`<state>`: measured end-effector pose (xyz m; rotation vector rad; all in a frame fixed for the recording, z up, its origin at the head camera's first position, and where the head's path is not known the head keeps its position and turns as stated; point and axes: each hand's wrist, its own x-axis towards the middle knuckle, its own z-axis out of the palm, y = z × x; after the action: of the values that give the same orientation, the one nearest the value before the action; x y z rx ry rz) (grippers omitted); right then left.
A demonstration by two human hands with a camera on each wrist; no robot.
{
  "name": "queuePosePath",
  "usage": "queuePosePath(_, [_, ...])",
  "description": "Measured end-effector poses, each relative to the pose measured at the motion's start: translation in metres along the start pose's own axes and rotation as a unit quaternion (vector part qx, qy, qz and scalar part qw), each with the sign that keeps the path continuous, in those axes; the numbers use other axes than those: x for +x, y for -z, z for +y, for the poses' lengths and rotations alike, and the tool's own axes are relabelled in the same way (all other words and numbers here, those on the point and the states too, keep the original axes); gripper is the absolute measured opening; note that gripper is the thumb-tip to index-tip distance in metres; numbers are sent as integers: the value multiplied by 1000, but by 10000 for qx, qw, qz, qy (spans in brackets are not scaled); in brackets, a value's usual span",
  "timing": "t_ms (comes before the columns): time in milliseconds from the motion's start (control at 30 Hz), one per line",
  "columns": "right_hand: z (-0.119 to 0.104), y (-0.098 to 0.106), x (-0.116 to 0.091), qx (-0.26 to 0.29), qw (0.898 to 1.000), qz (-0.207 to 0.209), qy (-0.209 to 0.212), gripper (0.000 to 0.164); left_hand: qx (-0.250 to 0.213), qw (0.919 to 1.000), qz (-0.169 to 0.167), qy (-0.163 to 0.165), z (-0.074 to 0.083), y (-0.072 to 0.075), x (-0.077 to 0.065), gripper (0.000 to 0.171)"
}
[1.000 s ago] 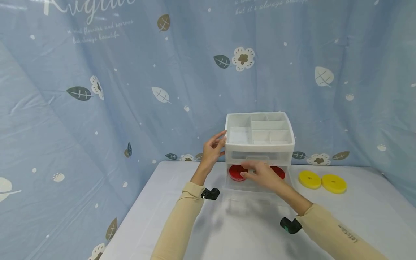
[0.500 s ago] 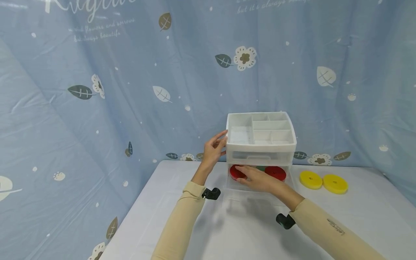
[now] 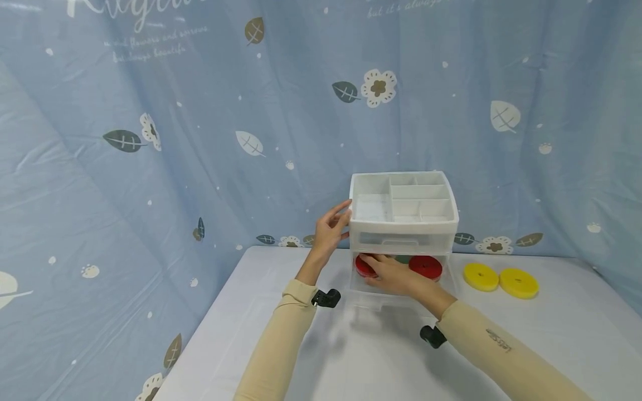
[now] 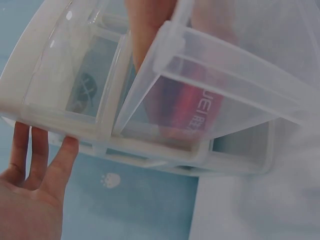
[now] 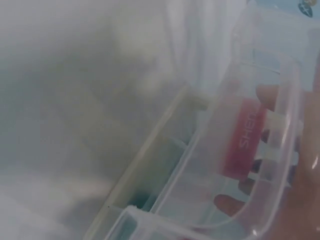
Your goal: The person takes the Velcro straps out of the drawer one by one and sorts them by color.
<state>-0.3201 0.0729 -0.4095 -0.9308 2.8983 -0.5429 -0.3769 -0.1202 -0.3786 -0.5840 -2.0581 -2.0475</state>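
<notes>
A white drawer unit [image 3: 403, 228] with a compartmented top stands at the back of the table, its lower clear drawer [image 3: 361, 303] pulled out. My left hand [image 3: 328, 234] rests its fingertips on the unit's left side, fingers fairly straight. Inside the drawer my right hand [image 3: 393, 275] grips the left red roll [image 3: 364, 268], a flat disc with white lettering on its rim. Through the clear plastic, the right wrist view shows fingers on both sides of this red roll [image 5: 243, 140]. A second red roll [image 3: 425, 267] lies at the drawer's right, and something green [image 3: 403, 259] shows behind.
Two yellow rolls [image 3: 480, 277] lie side by side on the white table [image 3: 281, 312], right of the unit. A blue patterned curtain [image 3: 301, 111] hangs close behind the unit. The upper drawer [image 3: 381, 240] is closed.
My right hand has moved down and left, from above the drawer onto the left red roll, uncovering the right one. My left hand stays at the unit's side.
</notes>
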Motion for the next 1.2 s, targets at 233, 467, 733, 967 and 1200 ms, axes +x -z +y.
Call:
queuePosePath(233, [-4, 5, 1, -280, 9989, -364, 7, 63, 72, 10000, 7, 24, 0, 0, 0, 38])
queuePosePath(467, [-9, 14, -2, -188, 9971, -682, 289, 58, 145, 9999, 8, -62, -2, 2, 0, 38])
queuePosePath(733, [-13, 16, -5, 141, 9974, -619, 333, 49, 142, 9999, 57, 5, -4, 3, -2, 35])
queuePosePath(967, [-10, 17, -5, 337, 9970, -463, 516, 45, 80, 9999, 53, 28, -4, 3, -2, 37])
queuePosePath(1200, [-9, 24, -4, 240, 9945, -703, 732, 51, 148, 9999, -26, -69, -2, 2, 1, 39])
